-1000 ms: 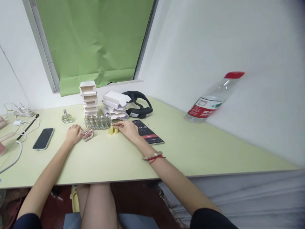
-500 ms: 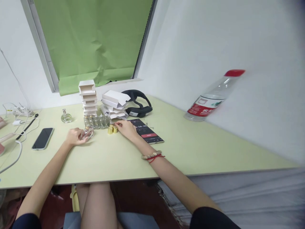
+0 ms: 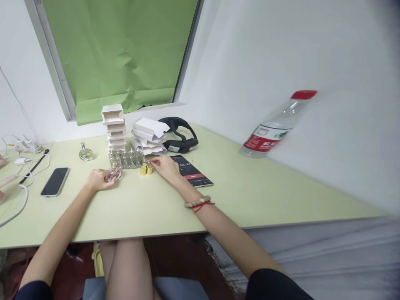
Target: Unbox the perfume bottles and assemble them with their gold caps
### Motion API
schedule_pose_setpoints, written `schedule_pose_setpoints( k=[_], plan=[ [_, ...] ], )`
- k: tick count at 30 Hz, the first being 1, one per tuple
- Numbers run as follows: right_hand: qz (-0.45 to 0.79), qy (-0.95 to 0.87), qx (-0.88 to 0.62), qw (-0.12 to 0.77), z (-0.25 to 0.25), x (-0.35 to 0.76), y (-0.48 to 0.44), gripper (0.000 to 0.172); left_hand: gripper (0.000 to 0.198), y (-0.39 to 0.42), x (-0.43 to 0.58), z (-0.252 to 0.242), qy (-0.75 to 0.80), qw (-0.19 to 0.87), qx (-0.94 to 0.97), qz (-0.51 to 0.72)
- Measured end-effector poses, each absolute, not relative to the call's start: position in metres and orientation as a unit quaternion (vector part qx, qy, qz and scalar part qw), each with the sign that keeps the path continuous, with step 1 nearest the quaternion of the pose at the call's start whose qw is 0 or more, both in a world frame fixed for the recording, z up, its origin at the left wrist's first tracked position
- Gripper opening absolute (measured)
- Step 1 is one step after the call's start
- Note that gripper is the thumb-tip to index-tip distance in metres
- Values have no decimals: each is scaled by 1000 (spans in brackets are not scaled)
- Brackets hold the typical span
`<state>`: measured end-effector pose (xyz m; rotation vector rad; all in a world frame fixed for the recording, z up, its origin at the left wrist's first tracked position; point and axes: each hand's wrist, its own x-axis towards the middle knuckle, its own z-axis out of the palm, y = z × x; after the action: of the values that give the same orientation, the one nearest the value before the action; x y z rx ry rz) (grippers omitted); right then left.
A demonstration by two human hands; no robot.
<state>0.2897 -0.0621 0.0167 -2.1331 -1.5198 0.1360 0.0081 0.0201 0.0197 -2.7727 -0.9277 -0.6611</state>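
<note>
My left hand point(image 3: 98, 179) is closed round a small clear glass perfume bottle point(image 3: 114, 174) just above the table. Behind it stands a row of several clear glass bottles point(image 3: 128, 159) with gold-coloured parts. My right hand point(image 3: 167, 167) is at the right end of that row, its fingers pinched together. A small shiny piece shows at the fingertips, too small to make out. Right below those fingertips several gold caps point(image 3: 146, 169) stand close together. A dark phone with a running timer point(image 3: 196, 174) lies beside and partly under my right hand.
Stacked white boxes point(image 3: 114, 129) and flattened white cartons point(image 3: 149, 130) stand behind the bottles, beside a black headset point(image 3: 181, 143). A perfume bottle with a silver top point(image 3: 85, 153), another phone point(image 3: 55, 182) and cables point(image 3: 29, 162) are leftward. A red-capped plastic bottle point(image 3: 265, 135) stands right.
The view has shifted slightly. Both hands stay almost where they were, the left with the perfume bottle, the right by the gold caps. The timer has advanced.
</note>
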Motion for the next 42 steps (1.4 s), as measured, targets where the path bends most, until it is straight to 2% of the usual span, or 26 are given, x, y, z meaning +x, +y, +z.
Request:
schedule_pose_setpoints(
  k=[5, 14, 19, 42],
  plan=[
    [46, -548, -795, 258, 16, 293, -61, 24, 37, 20, 8, 19, -299, 79, -923, -231],
    [62, -518, -793, 315, 18, 290, -60, 26, 39, 21, 8, 19, -287, 99, -922, -238],
    [74, -547, -771, 317, 14, 291, -59, 17, 39, 20, 8, 19, -291, 100, -921, -238],
    [74, -554, -773, 301, 8, 293, -54, 22, 38, 21, 8, 20, -293, 87, -924, -231]
  ],
)
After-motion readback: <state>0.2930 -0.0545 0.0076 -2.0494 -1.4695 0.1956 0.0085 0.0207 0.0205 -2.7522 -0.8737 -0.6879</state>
